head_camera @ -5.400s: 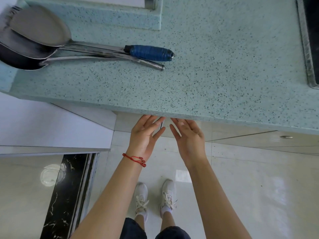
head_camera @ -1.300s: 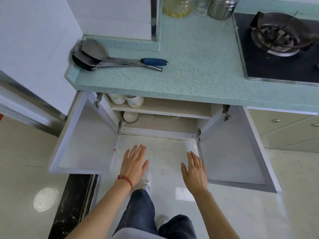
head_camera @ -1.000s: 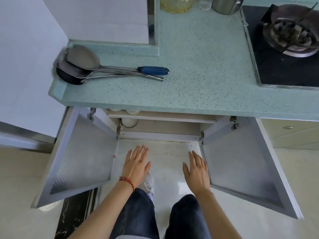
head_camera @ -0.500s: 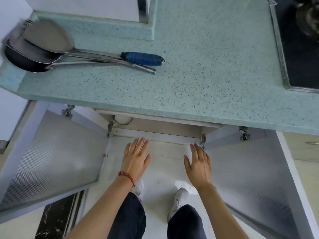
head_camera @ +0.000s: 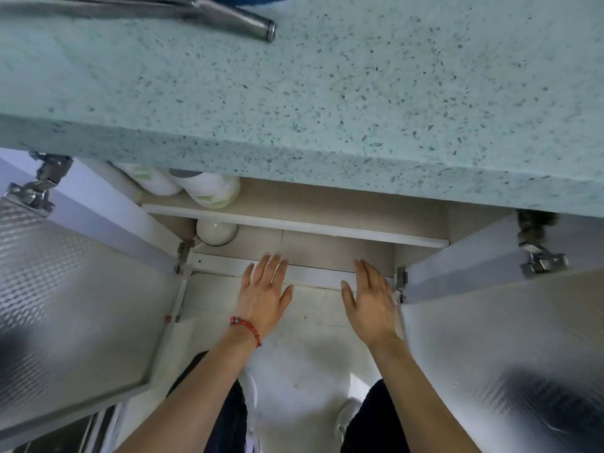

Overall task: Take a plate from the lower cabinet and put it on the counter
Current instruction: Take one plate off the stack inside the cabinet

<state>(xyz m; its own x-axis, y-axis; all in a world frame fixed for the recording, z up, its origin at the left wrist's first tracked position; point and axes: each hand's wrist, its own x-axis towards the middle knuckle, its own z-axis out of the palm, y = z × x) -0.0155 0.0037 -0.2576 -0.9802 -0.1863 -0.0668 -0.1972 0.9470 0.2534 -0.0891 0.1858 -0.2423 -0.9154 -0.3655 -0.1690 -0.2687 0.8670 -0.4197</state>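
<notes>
The speckled green desk [head_camera: 327,86] is seen much closer than 0.5 s ago, and its front edge now fills the upper half of the view. Only the steel handle end [head_camera: 235,21] of the utensils is left in view at the top edge. Below the desk the lower cabinet [head_camera: 294,204] is shown with its 2 doors swung wide: the left door [head_camera: 75,299] and the right door [head_camera: 500,348] are spread to either side, and a clear gap of pale floor [head_camera: 313,338] is left between them. More of the upper shelf [head_camera: 294,223] is exposed than before, with 2 white containers [head_camera: 202,188] at its left end and a white bowl [head_camera: 216,232] beneath it on the cabinet floor. No plate can be made out; the cabinet's depth is hidden by the desk edge. The left hand [head_camera: 264,299], marked by a red bracelet [head_camera: 246,328], and the right hand [head_camera: 372,305] have been carried forward to the cabinet's lower front rail [head_camera: 313,273]. Each grip is flat, fingers straight, and nothing is held. The right hand lies just beside the right door's hinge edge.
</notes>
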